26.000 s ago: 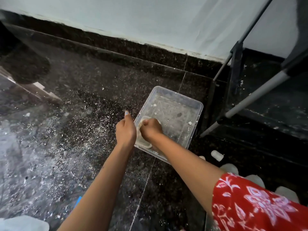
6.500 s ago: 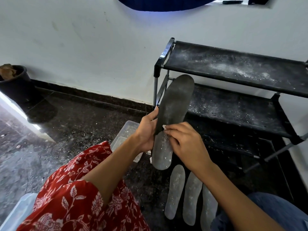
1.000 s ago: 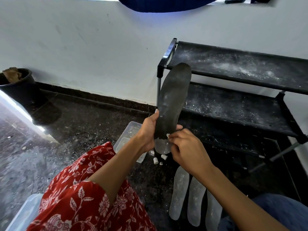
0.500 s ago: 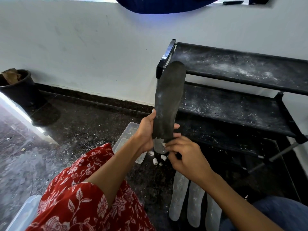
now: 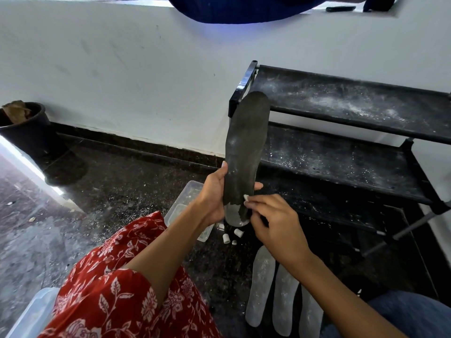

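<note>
The left hand is gripping a dark insole near its heel, holding it upright in the air in front of the black shoe rack. The right hand is pinching a small white stub against the insole's lower edge, just above a pale patch. Three whitened insoles are lying on the floor below, near a clear tub.

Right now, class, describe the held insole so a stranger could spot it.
Find the black shoe rack against the white wall. Before its left end the left hand holds up a dark grey insole. Unlike the three pale insoles flat on the floor, it stands upright, whitened only at its heel.
</note>
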`<action>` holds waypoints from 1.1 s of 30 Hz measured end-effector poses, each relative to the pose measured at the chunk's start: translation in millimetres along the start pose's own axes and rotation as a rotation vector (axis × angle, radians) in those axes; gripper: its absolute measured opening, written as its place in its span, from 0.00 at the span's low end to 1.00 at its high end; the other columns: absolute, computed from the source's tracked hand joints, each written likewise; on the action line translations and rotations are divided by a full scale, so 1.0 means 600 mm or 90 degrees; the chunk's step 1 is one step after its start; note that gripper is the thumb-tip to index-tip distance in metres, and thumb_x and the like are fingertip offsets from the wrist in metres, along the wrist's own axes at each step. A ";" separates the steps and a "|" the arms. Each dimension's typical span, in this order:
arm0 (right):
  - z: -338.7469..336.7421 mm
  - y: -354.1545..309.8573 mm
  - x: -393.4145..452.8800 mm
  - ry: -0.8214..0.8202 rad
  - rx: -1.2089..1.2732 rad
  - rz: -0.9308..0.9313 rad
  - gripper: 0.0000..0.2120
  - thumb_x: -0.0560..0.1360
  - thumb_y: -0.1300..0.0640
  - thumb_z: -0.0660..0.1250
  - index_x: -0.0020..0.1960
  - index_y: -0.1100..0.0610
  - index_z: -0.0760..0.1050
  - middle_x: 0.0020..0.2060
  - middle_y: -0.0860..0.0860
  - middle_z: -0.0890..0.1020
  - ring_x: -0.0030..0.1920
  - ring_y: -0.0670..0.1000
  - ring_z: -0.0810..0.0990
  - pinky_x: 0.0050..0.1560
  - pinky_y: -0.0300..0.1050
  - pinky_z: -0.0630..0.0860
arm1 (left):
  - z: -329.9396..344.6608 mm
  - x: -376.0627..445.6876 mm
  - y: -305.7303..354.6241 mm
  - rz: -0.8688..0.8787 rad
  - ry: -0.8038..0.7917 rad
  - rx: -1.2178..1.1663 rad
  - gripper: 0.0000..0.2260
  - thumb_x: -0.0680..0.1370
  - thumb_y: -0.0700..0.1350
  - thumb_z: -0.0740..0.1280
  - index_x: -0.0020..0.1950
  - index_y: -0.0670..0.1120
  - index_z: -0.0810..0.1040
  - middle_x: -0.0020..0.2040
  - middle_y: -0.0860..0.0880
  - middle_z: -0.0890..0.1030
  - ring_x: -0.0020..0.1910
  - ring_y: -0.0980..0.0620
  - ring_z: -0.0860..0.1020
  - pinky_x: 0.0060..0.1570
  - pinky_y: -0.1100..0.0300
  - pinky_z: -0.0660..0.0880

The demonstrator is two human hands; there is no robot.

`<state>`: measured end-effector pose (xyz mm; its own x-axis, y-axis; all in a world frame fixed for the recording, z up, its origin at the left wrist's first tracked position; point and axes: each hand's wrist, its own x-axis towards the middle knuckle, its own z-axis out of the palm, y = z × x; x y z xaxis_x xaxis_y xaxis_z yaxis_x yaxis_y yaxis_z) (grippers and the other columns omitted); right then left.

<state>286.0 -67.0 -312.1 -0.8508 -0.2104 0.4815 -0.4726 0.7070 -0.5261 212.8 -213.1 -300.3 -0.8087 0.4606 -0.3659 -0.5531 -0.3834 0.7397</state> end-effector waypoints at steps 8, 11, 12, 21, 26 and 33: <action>0.003 -0.005 -0.001 -0.036 0.053 0.001 0.07 0.66 0.68 0.69 0.40 0.60 0.83 0.40 0.49 0.84 0.46 0.45 0.79 0.50 0.40 0.77 | 0.003 -0.003 0.001 -0.006 -0.016 -0.036 0.29 0.81 0.61 0.45 0.60 0.41 0.74 0.48 0.36 0.83 0.43 0.36 0.83 0.40 0.50 0.81; 0.005 -0.002 0.003 0.024 0.041 0.029 0.10 0.69 0.69 0.69 0.48 0.60 0.83 0.48 0.50 0.83 0.51 0.46 0.78 0.55 0.33 0.71 | 0.001 -0.001 0.000 -0.005 -0.013 0.000 0.30 0.81 0.61 0.43 0.59 0.40 0.75 0.48 0.39 0.84 0.46 0.44 0.84 0.40 0.56 0.81; 0.005 -0.001 0.003 0.011 0.027 0.027 0.12 0.70 0.70 0.68 0.51 0.61 0.82 0.50 0.51 0.83 0.53 0.47 0.77 0.57 0.31 0.69 | 0.000 0.000 -0.001 -0.005 -0.012 0.002 0.31 0.81 0.61 0.43 0.59 0.40 0.75 0.48 0.39 0.84 0.46 0.45 0.84 0.41 0.57 0.80; 0.011 -0.010 -0.004 -0.034 0.094 0.010 0.07 0.65 0.68 0.69 0.39 0.60 0.83 0.39 0.50 0.84 0.44 0.46 0.81 0.48 0.41 0.77 | 0.001 -0.003 -0.001 0.000 -0.023 -0.043 0.29 0.81 0.61 0.45 0.61 0.41 0.73 0.50 0.35 0.82 0.46 0.33 0.81 0.44 0.47 0.81; 0.012 -0.002 -0.005 0.027 0.059 0.051 0.09 0.68 0.69 0.69 0.45 0.61 0.83 0.45 0.51 0.84 0.50 0.48 0.79 0.54 0.40 0.75 | 0.003 0.000 -0.001 0.007 -0.026 -0.061 0.29 0.81 0.61 0.45 0.60 0.40 0.73 0.48 0.36 0.83 0.45 0.35 0.82 0.41 0.48 0.81; 0.018 -0.020 -0.010 -0.009 0.132 0.009 0.07 0.65 0.68 0.69 0.38 0.59 0.83 0.38 0.49 0.84 0.42 0.45 0.81 0.46 0.41 0.78 | 0.003 -0.001 -0.001 0.014 -0.012 -0.044 0.29 0.81 0.61 0.45 0.59 0.41 0.74 0.50 0.35 0.82 0.47 0.34 0.81 0.47 0.47 0.79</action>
<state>294.3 -81.3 -316.2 -0.8602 -0.2113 0.4640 -0.4962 0.5562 -0.6666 214.3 -211.8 -299.6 -0.8171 0.4663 -0.3391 -0.5485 -0.4476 0.7062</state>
